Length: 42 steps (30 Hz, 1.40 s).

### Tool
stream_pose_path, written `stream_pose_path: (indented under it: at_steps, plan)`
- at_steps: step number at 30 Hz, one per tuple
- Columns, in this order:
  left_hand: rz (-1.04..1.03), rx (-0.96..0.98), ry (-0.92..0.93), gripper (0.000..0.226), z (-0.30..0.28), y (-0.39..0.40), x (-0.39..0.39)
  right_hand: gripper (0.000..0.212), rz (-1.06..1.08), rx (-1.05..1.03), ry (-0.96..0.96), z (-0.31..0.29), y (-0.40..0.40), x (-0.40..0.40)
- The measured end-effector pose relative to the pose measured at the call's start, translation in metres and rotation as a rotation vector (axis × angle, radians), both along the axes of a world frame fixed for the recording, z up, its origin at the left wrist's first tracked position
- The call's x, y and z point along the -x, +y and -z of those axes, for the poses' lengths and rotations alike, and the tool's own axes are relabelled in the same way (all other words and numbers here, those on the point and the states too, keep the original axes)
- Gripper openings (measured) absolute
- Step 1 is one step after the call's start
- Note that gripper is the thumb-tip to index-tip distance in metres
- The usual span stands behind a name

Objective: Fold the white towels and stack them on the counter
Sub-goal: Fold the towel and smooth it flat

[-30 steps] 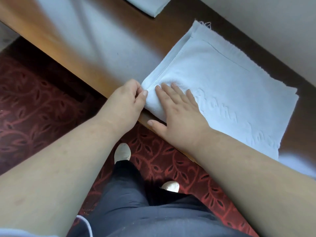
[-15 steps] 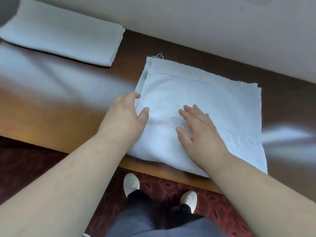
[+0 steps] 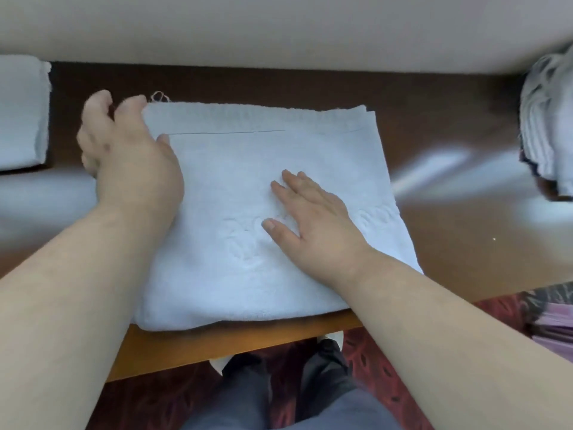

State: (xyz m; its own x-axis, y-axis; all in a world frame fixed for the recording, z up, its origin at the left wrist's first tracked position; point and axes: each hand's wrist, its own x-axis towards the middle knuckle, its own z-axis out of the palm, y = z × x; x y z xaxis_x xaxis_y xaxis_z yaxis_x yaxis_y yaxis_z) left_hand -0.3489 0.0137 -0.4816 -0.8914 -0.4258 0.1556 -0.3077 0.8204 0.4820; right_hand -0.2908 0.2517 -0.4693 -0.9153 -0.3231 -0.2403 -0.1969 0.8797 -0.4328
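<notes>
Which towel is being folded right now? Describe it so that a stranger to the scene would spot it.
On the brown counter below the pale wall, it is the middle towel, lying flat. Unlike the folded towel at the left edge and the pile at the right, both hands rest on it: left at its far-left corner, right flat on it.

Folded towel (image 3: 21, 110) cropped left, pile (image 3: 548, 125) (blurred) right

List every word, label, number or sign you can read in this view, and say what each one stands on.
No text can be read in this view.
Towel under both hands: a raised woven pattern near the right hand, perhaps lettering or a crest, too faint and blurred to read.
Folded towel at the left edge: no marking visible.
Counter: no label or sign visible.
</notes>
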Motion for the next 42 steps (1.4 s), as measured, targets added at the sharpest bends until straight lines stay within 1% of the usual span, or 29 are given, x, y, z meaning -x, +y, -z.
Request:
stream_pose_path:
  at_steps: [1,2,3,4,5,7,10,13,15,17,19,22,24,27,30,33,34,35,36,37,38,39,40,42]
  plan:
    - [0.123,0.024,0.023,0.042,-0.004,0.013,-0.001,0.070,0.043,0.003,0.045,0.000,0.006,0.007]
    - [0.280,0.043,-0.022,0.045,-0.006,0.028,-0.004,0.065,0.083,-0.037,0.095,0.002,0.014,0.016]
    - [0.417,0.077,-0.120,0.049,-0.003,0.043,-0.009,0.063,0.110,-0.110,0.126,0.005,0.023,0.025]
    - [0.502,0.124,-0.231,0.055,0.002,0.054,-0.014,0.064,0.129,-0.195,0.124,0.008,0.032,0.033]
    - [0.540,0.179,-0.312,0.060,0.008,0.060,-0.019,0.068,0.151,-0.265,0.097,0.012,0.043,0.040]
    - [0.556,0.256,-0.370,0.067,0.015,0.061,-0.021,0.077,0.227,-0.314,0.051,0.018,0.061,0.049]
    - [0.585,0.292,-0.402,0.073,0.012,0.060,-0.018,0.080,0.316,-0.263,0.046,0.022,0.068,0.056]
    - [0.673,0.278,-0.385,0.072,0.008,0.068,-0.034,0.069,0.399,-0.146,0.117,0.025,0.066,0.056]
    - [0.717,0.330,-0.379,0.072,0.010,0.072,-0.050,0.062,0.534,-0.035,0.160,0.023,0.072,0.060]
    - [0.700,0.349,-0.377,0.072,0.012,0.075,-0.052,0.059,0.719,0.118,0.173,0.017,0.080,0.074]
    - [0.683,0.344,-0.375,0.072,0.013,0.075,-0.050,0.057,0.816,0.217,0.101,0.009,0.086,0.095]
    - [0.694,0.319,-0.361,0.070,0.011,0.074,-0.050,0.035,0.761,0.168,-0.004,0.002,0.091,0.120]
    - [0.698,0.287,-0.355,0.070,0.008,0.074,-0.055,0.026,0.744,0.176,0.001,0.002,0.094,0.125]
    - [0.687,0.240,-0.354,0.070,0.007,0.075,-0.065,0.022,0.776,0.265,0.111,0.007,0.096,0.124]
    - [0.690,0.220,-0.353,0.071,0.006,0.075,-0.070,0.021,0.756,0.230,0.130,0.014,0.096,0.120]
    - [0.704,0.213,-0.384,0.072,0.003,0.078,-0.073,0.015,0.744,0.193,0.155,0.017,0.097,0.115]
    - [0.699,0.217,-0.405,0.071,0.001,0.079,-0.074,0.015,0.743,0.183,0.166,0.014,0.098,0.114]
    - [0.688,0.229,-0.425,0.069,-0.001,0.080,-0.075,0.022,0.725,0.141,0.194,0.009,0.097,0.113]
    - [0.679,0.238,-0.437,0.068,-0.003,0.082,-0.074,0.035,0.683,0.058,0.245,0.003,0.092,0.111]
    - [0.676,0.239,-0.431,0.066,-0.005,0.087,-0.072,0.048,0.614,-0.019,0.318,-0.002,0.084,0.106]
    - [0.687,0.234,-0.406,0.064,-0.008,0.093,-0.071,0.057,0.522,-0.037,0.396,-0.006,0.072,0.096]
    - [0.709,0.225,-0.371,0.062,-0.011,0.101,-0.071,0.059,0.417,-0.012,0.435,-0.011,0.058,0.082]
    - [0.738,0.212,-0.335,0.061,-0.012,0.109,-0.073,0.059,0.308,0.020,0.416,-0.011,0.043,0.064]
    - [0.787,0.188,-0.329,0.059,-0.012,0.119,-0.085,0.055,0.146,0.042,0.235,-0.006,0.027,0.016]
